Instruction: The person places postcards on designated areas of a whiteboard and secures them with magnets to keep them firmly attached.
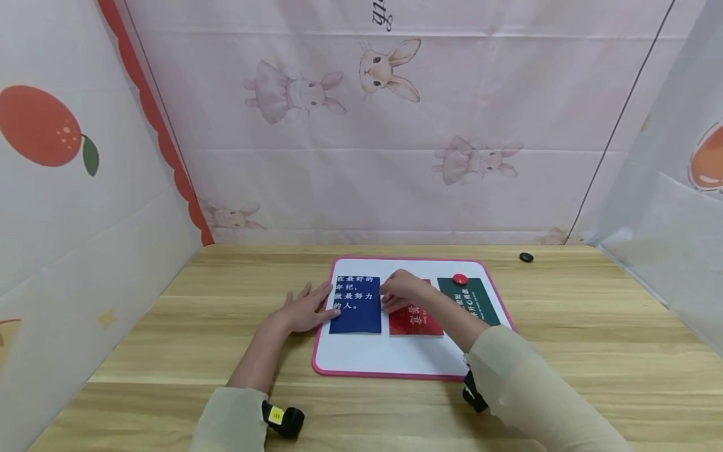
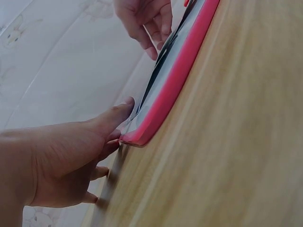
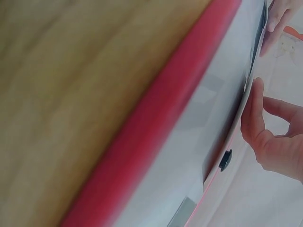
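A whiteboard with a pink rim lies on the table, bearing three cards in a row. White writing covers the blue card on its left. My left hand is spread at the board's left edge, its thumb over that card's margin and its other fingers on the tabletop. Between the blue and red cards, my right hand reaches down with bent fingers; fingertips touch or nearly touch a card edge. It partly hides the red card. The right forearm covers part of the green card, topped by a red round magnet.
A small black round piece lies on the wooden table beyond the board's right side. Printed fabric walls with rabbits and fruit close off the back and sides. Both wrists wear black camera straps.
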### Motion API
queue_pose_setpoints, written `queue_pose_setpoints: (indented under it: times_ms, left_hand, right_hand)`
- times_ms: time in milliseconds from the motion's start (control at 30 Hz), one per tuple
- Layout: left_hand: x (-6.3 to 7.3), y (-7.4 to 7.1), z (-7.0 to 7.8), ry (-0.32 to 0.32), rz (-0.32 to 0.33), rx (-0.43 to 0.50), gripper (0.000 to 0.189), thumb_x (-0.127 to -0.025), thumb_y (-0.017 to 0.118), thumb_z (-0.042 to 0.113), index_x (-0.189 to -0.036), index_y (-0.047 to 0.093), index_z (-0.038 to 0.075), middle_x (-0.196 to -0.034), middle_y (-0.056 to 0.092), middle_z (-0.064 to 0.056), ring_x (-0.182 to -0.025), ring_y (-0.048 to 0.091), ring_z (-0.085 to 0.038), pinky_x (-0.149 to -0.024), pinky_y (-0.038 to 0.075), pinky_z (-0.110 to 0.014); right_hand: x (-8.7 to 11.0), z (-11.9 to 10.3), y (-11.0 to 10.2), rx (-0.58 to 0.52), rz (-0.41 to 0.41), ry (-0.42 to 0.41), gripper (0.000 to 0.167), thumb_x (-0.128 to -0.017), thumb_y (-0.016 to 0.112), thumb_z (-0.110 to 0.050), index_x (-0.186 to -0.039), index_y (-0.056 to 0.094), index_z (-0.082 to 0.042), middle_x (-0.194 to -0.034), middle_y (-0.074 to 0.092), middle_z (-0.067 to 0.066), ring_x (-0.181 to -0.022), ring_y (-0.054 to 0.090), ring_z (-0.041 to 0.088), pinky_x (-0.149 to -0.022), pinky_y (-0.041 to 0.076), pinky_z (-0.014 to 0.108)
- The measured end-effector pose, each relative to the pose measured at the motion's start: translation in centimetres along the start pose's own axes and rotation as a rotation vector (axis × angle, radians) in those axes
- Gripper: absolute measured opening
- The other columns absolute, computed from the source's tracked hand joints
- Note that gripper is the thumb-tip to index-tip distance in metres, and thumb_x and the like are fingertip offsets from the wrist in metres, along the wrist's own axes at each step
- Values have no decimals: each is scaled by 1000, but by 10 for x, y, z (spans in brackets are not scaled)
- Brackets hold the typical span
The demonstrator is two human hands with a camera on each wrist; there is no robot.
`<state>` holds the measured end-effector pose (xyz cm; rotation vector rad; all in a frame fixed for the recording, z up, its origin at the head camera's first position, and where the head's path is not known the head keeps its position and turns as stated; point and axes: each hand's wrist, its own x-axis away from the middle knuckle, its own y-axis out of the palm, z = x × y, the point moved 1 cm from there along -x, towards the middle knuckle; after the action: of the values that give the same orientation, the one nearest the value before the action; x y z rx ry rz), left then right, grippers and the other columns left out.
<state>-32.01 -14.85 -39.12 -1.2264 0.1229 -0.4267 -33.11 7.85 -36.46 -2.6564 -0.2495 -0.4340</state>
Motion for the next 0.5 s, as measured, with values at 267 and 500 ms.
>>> queue_pose_setpoints:
  times_ms: [267, 500]
  left_hand:
    - [0, 1, 0, 1, 6, 2, 75, -90, 46, 54, -148, 19, 13, -151, 16, -7, -136, 3, -36, -103, -5, -56]
    - [-1, 2, -1, 10, 14, 4, 75, -90, 46, 54, -148, 19, 12, -151, 16, -7, -136, 3, -36, -103, -5, -57]
  right_hand:
    - [3, -1, -4, -21, -22, -2, 30, -90, 56, -7, -116, 50, 8, -86, 60, 20, -71, 65, 26, -65, 54, 33]
    - [7, -5, -14, 36, -6, -47, 31, -90, 58, -11, -115, 53, 6, -89, 62, 19, -75, 65, 26, -67, 54, 32]
